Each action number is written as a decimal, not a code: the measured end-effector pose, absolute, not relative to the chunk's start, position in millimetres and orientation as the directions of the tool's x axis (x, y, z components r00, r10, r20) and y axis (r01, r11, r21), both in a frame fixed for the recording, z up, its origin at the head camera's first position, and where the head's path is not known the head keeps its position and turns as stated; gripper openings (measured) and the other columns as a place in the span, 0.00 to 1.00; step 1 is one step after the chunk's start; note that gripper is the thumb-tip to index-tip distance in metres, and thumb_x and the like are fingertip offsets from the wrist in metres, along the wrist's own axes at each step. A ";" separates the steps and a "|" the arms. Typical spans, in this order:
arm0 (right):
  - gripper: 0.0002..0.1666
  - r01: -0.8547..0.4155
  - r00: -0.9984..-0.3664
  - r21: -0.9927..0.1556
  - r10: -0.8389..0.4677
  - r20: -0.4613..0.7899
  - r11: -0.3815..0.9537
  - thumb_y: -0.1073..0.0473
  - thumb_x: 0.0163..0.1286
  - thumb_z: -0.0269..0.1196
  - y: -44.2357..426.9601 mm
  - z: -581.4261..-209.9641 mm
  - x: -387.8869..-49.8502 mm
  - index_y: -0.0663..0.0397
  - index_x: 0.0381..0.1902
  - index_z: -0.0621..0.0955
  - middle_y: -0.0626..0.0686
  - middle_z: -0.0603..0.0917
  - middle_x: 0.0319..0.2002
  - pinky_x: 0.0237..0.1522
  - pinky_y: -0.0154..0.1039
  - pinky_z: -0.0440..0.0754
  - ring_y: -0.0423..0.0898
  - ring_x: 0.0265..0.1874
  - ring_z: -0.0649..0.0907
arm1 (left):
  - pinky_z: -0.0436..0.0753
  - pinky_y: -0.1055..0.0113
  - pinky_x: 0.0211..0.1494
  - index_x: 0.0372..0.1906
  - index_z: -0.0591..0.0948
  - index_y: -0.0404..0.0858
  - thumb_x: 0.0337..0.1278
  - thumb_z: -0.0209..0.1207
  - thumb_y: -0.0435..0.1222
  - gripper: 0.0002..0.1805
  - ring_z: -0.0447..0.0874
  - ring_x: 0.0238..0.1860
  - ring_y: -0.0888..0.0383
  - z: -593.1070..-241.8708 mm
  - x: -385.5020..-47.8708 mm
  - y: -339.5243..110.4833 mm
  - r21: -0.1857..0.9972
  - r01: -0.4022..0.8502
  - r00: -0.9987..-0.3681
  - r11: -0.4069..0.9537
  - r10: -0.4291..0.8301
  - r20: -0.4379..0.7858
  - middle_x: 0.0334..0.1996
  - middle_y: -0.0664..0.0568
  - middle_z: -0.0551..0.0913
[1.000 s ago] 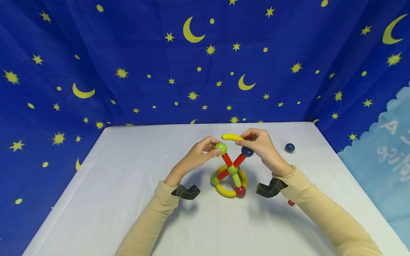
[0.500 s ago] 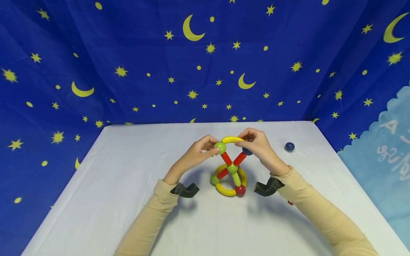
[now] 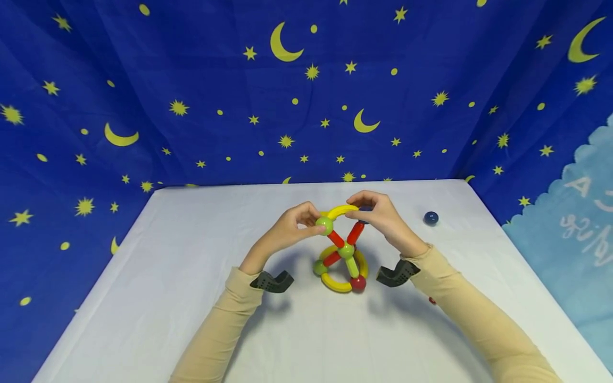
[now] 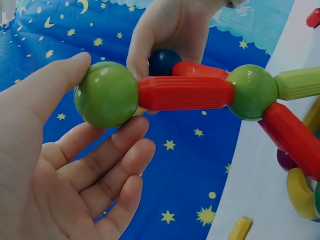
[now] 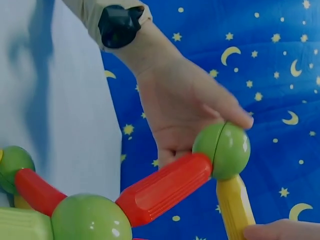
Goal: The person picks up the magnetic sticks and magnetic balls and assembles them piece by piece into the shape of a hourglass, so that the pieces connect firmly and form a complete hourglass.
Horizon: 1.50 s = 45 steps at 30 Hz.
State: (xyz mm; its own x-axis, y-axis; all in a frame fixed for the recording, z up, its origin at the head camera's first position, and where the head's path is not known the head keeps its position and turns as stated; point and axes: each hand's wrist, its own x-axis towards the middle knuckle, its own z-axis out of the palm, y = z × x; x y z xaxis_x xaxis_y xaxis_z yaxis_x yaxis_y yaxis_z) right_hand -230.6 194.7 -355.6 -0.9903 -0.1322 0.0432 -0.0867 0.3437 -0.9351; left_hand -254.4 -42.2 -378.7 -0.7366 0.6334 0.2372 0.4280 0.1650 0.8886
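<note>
A toy structure of balls and sticks stands on the white table. Its base is a ring of yellow curved sticks (image 3: pixel 337 286) with a red ball (image 3: pixel 358 283) and a green ball (image 3: pixel 320 267). From a central green ball (image 3: pixel 346 250), two red sticks rise. My left hand (image 3: pixel 289 229) pinches the upper green ball (image 3: pixel 324 226) between thumb and fingers. My right hand (image 3: pixel 383 218) grips a yellow curved stick (image 5: pixel 234 205), whose end touches that ball in the right wrist view. A dark blue ball (image 4: pixel 164 62) tops the other red stick, partly hidden by my right hand.
Another blue ball (image 3: pixel 431 218) lies at the back right of the white table (image 3: pixel 191 266). Beside my right sleeve a small red piece (image 3: pixel 432 300) shows, mostly covered. A further yellow piece (image 4: pixel 241 229) lies behind the structure. Blue starry cloth (image 3: pixel 215 80) stands behind the table.
The yellow curved stick has come down and left with my right hand, its free end now against the upper green ball. That ball, in my left hand, has tilted slightly left and down.
</note>
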 end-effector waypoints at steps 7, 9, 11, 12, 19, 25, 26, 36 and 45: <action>0.19 -0.105 -0.981 -0.935 -0.188 0.043 0.338 0.62 0.59 0.67 189.2 -358.8 -240.7 0.60 0.49 0.79 0.55 0.82 0.47 0.46 0.36 0.78 0.45 0.41 0.79 | 0.80 0.66 0.47 0.35 0.76 0.32 0.56 0.62 0.29 0.06 0.80 0.35 0.61 -374.9 -253.0 -45.6 0.891 0.429 -0.717 0.149 0.657 0.235 0.34 0.42 0.81; 0.19 -0.109 -0.979 -0.935 -0.199 0.042 0.338 0.61 0.60 0.66 189.0 -359.2 -241.8 0.60 0.50 0.79 0.58 0.81 0.50 0.47 0.36 0.77 0.45 0.41 0.79 | 0.80 0.65 0.48 0.36 0.76 0.32 0.56 0.62 0.29 0.07 0.80 0.36 0.59 -374.7 -253.3 -46.0 0.892 0.428 -0.714 0.149 0.661 0.232 0.35 0.41 0.81; 0.20 -0.112 -0.978 -0.934 -0.206 0.043 0.339 0.60 0.61 0.66 190.2 -359.3 -241.8 0.59 0.51 0.79 0.60 0.80 0.52 0.47 0.36 0.78 0.43 0.41 0.79 | 0.80 0.62 0.50 0.41 0.74 0.31 0.56 0.61 0.29 0.10 0.81 0.39 0.56 -374.4 -253.2 -45.9 0.898 0.414 -0.711 0.147 0.668 0.219 0.38 0.39 0.82; 0.20 -0.114 -0.977 -0.935 -0.210 0.044 0.336 0.60 0.61 0.66 191.5 -359.4 -241.3 0.59 0.52 0.78 0.61 0.80 0.53 0.47 0.35 0.78 0.43 0.41 0.80 | 0.80 0.61 0.52 0.45 0.73 0.31 0.57 0.61 0.29 0.13 0.82 0.41 0.54 -374.6 -253.5 -45.9 0.904 0.402 -0.709 0.144 0.674 0.208 0.41 0.37 0.82; 0.24 -0.148 -0.987 -0.906 -0.112 0.113 0.396 0.54 0.67 0.61 219.6 -358.7 -217.9 0.60 0.57 0.75 0.59 0.78 0.56 0.49 0.28 0.78 0.35 0.45 0.79 | 0.74 0.55 0.64 0.70 0.62 0.36 0.64 0.55 0.33 0.31 0.73 0.62 0.44 -378.5 -255.7 -44.3 0.936 0.332 -0.662 0.118 0.736 0.142 0.64 0.38 0.72; 0.21 -0.077 -0.984 -0.777 0.078 0.160 0.625 0.54 0.68 0.60 276.1 -381.2 -169.6 0.63 0.52 0.77 0.62 0.81 0.49 0.41 0.23 0.74 0.25 0.38 0.75 | 0.72 0.54 0.66 0.70 0.63 0.38 0.64 0.55 0.38 0.30 0.74 0.61 0.48 -382.4 -257.6 -44.6 0.919 0.375 -0.653 0.124 0.739 0.167 0.64 0.42 0.73; 0.20 -0.048 -0.983 -0.748 0.103 0.155 0.662 0.55 0.67 0.61 286.3 -388.5 -160.3 0.64 0.51 0.78 0.63 0.82 0.46 0.38 0.24 0.74 0.25 0.35 0.75 | 0.72 0.54 0.65 0.70 0.64 0.38 0.64 0.55 0.38 0.30 0.74 0.60 0.48 -382.8 -257.8 -44.8 0.918 0.377 -0.656 0.126 0.736 0.168 0.63 0.42 0.73; 0.25 0.232 -0.966 -0.703 0.243 -0.086 0.673 0.61 0.58 0.67 326.0 -452.4 -96.0 0.73 0.49 0.76 0.57 0.81 0.31 0.21 0.32 0.79 0.35 0.17 0.78 | 0.73 0.53 0.64 0.68 0.66 0.38 0.64 0.55 0.34 0.28 0.75 0.58 0.47 -384.2 -257.2 -45.8 0.921 0.369 -0.671 0.123 0.721 0.173 0.59 0.38 0.76; 0.20 0.201 -0.963 -0.677 0.270 -0.004 0.708 0.64 0.52 0.68 307.3 -455.4 -109.5 0.68 0.43 0.80 0.60 0.84 0.31 0.24 0.30 0.71 0.32 0.18 0.72 | 0.74 0.54 0.63 0.68 0.66 0.37 0.64 0.55 0.34 0.28 0.75 0.57 0.46 -381.9 -257.5 -44.4 0.923 0.371 -0.664 0.105 0.725 0.185 0.59 0.36 0.76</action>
State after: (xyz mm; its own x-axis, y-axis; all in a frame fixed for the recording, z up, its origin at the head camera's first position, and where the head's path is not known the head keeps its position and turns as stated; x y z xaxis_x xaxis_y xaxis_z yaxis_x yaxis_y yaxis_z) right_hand -109.5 307.3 -455.4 -0.9628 0.2701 -0.0036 0.2010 0.7076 -0.6774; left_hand -257.5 -44.4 -381.9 -0.6640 0.7245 0.1849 0.3714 0.1049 0.9225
